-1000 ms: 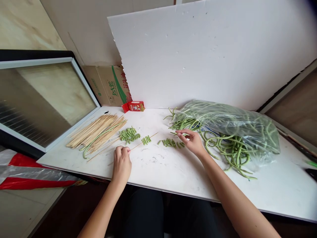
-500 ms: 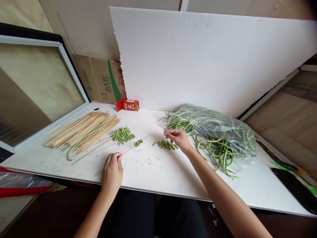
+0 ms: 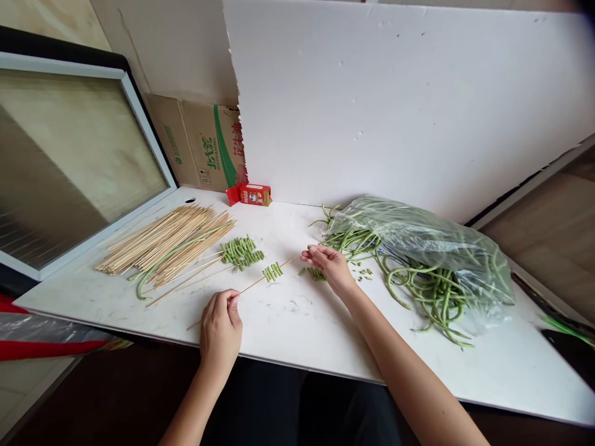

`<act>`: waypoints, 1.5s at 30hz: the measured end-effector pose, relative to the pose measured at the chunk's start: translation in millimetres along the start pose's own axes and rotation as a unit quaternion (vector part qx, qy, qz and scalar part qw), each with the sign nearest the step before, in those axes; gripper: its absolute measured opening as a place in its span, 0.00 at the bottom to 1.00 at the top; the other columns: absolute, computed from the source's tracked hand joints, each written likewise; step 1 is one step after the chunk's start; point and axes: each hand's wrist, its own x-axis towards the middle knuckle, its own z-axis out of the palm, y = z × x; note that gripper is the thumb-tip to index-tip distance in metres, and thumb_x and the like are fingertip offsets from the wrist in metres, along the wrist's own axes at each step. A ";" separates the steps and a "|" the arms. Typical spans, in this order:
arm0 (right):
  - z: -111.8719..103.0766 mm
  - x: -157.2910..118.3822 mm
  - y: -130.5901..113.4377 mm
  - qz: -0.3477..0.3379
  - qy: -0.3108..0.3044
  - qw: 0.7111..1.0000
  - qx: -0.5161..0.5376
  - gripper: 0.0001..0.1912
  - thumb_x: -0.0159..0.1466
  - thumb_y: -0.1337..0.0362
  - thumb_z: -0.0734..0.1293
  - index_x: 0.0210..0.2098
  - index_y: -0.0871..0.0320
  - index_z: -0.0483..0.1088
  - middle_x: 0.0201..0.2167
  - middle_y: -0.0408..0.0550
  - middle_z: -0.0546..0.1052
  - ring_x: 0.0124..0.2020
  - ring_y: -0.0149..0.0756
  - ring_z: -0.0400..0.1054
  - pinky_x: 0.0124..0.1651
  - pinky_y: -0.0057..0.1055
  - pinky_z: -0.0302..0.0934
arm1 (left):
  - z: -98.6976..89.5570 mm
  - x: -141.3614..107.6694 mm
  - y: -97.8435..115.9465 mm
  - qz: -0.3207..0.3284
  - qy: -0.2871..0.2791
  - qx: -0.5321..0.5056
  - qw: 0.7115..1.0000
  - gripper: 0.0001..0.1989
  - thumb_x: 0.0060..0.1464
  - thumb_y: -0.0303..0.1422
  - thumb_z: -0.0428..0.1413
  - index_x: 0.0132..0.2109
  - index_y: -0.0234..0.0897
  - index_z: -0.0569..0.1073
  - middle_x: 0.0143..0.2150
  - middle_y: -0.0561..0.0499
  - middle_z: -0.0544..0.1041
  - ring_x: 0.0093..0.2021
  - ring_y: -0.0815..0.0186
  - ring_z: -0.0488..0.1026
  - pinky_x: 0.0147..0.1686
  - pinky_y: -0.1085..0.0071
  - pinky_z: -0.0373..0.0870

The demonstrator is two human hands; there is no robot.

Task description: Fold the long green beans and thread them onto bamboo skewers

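Observation:
Pinched in my left hand (image 3: 222,325) is a thin bamboo skewer (image 3: 252,286), slanting up to the right. Several short pieces of green bean (image 3: 272,272) are threaded across it, below its tip. My right hand (image 3: 331,267) is closed at that tip, and a bit of green shows between thumb and fingers, seemingly another bean piece (image 3: 310,247). Under the right hand lies a row of cut bean pieces (image 3: 317,274), partly covered by it. Left of the held skewer, loaded skewers (image 3: 242,253) rest side by side with their bean pieces bunched together.
A large bundle of bare skewers (image 3: 162,241) lies at left, a long bean (image 3: 160,263) across it. A clear plastic bag (image 3: 418,232) of long beans (image 3: 441,294) spreads at right. Behind stand a small red box (image 3: 255,194), a cardboard carton (image 3: 199,145) and a white board (image 3: 395,105).
My right hand has come from above the cut bean pieces to the skewer's tip. The view has shifted a little. My left hand keeps its hold on the skewer.

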 end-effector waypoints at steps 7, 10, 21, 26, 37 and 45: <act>2.7 -6.0 -8.0 0.011 -0.003 1.000 0.023 0.19 0.57 0.50 0.82 0.39 0.57 0.81 0.44 0.53 0.87 0.47 0.41 0.84 0.50 0.29 0.76 | -0.8 -0.3 0.5 -0.006 -0.006 0.003 1.000 0.08 0.73 0.34 0.50 0.49 0.40 0.73 0.44 0.47 0.81 0.44 0.56 0.78 0.46 0.61 0.71; 4.1 -8.9 -10.5 0.039 -0.042 0.998 0.038 0.18 0.58 0.52 0.82 0.40 0.57 0.82 0.46 0.53 0.87 0.48 0.40 0.83 0.50 0.27 0.76 | -0.9 -0.5 0.1 -0.011 -0.004 0.001 1.000 0.08 0.73 0.34 0.50 0.49 0.39 0.73 0.44 0.46 0.82 0.44 0.56 0.78 0.46 0.61 0.71; 8.7 -12.2 -5.0 0.055 -0.096 0.993 0.032 0.19 0.59 0.51 0.82 0.42 0.57 0.84 0.46 0.52 0.87 0.45 0.37 0.83 0.52 0.28 0.76 | 0.6 -2.5 -2.7 -0.015 -0.011 0.009 1.000 0.09 0.73 0.35 0.49 0.50 0.40 0.73 0.45 0.45 0.82 0.42 0.54 0.78 0.45 0.59 0.70; 9.3 -12.6 -4.6 0.051 -0.096 0.992 0.058 0.18 0.60 0.51 0.81 0.42 0.57 0.84 0.45 0.52 0.87 0.45 0.36 0.82 0.53 0.27 0.75 | 2.0 3.8 -4.8 0.003 -0.025 0.009 1.000 0.09 0.73 0.35 0.49 0.49 0.41 0.73 0.46 0.46 0.83 0.42 0.54 0.79 0.46 0.59 0.71; -5.3 -2.7 -16.9 -0.002 -0.017 0.996 0.092 0.17 0.59 0.50 0.81 0.41 0.53 0.82 0.47 0.47 0.86 0.49 0.38 0.82 0.45 0.24 0.77 | 34.4 70.2 8.4 0.089 -0.113 -0.035 0.989 0.08 0.73 0.33 0.47 0.48 0.40 0.71 0.36 0.48 0.81 0.38 0.56 0.79 0.41 0.62 0.72; -16.3 1.1 -26.7 -0.031 0.023 0.995 0.090 0.19 0.59 0.48 0.80 0.43 0.51 0.81 0.51 0.48 0.85 0.54 0.42 0.81 0.48 0.27 0.78 | 66.2 95.0 5.8 0.198 -0.063 -0.030 0.978 0.12 0.71 0.26 0.47 0.49 0.39 0.75 0.40 0.45 0.82 0.43 0.57 0.79 0.47 0.62 0.72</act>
